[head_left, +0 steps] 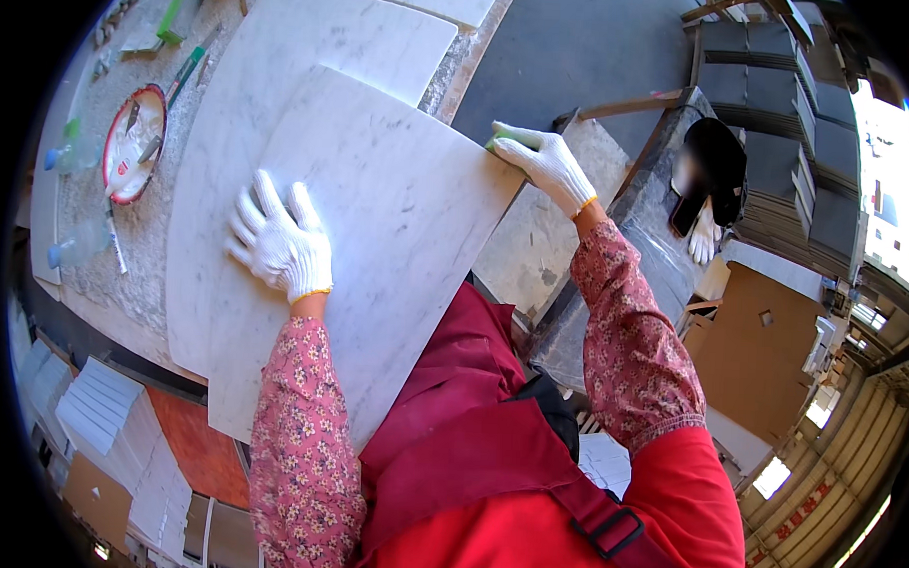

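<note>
A white marble slab point(378, 171) with grey veins and a curved edge lies in front of me, overlapping another pale marble slab point(363, 35). My left hand point(281, 240), in a white knit glove, rests flat on its surface with the fingers spread. At the slab's far right corner, my right hand point(551, 170), gloved the same way, has its fingers closed round a small green pad point(509, 143). The pad touches the slab's edge; most of it is hidden by the fingers.
On the dusty table at left are a red-rimmed bowl point(110, 162) with white paste, a green-handled tool point(186, 74), clear bottles point(79, 245) and a green box point(181, 12). At right, a stone-topped bench point(651, 241) bears a black cap point(717, 158) and spare gloves point(704, 235). Grey tiles point(767, 85) stand stacked beyond.
</note>
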Action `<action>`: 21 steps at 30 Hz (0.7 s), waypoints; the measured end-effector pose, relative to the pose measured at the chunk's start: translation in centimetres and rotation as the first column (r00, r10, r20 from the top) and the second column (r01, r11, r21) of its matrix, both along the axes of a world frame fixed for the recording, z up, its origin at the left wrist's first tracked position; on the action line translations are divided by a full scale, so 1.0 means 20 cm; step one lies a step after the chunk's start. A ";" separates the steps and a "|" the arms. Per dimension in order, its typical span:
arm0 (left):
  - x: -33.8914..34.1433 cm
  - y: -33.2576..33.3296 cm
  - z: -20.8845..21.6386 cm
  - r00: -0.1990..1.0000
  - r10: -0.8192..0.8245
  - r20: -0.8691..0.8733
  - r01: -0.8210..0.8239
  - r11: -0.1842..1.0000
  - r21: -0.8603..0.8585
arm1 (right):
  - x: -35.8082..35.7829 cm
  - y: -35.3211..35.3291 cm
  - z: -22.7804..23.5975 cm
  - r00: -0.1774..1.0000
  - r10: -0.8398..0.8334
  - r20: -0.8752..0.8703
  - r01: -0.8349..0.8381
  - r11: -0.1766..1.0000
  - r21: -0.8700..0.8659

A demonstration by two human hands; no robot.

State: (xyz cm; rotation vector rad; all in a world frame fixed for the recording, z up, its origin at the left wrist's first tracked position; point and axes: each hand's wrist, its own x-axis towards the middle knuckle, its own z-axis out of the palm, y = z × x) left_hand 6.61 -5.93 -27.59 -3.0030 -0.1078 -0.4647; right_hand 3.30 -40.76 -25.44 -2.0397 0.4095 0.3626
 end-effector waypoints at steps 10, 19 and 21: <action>0.00 -0.01 0.01 0.999 0.033 -0.041 -0.030 0.998 0.054 | 0.04 0.03 -0.02 0.996 -0.046 -0.073 0.050 0.997 0.052; 0.01 -0.01 0.02 0.997 0.023 -0.071 -0.021 1.000 0.023 | -0.12 -0.08 -0.13 0.971 -0.219 -0.091 0.200 0.962 -0.186; -0.01 -0.01 0.01 0.996 0.034 -0.081 -0.031 0.999 0.037 | -0.19 -0.03 -0.12 0.759 -0.646 -0.080 0.648 0.739 0.186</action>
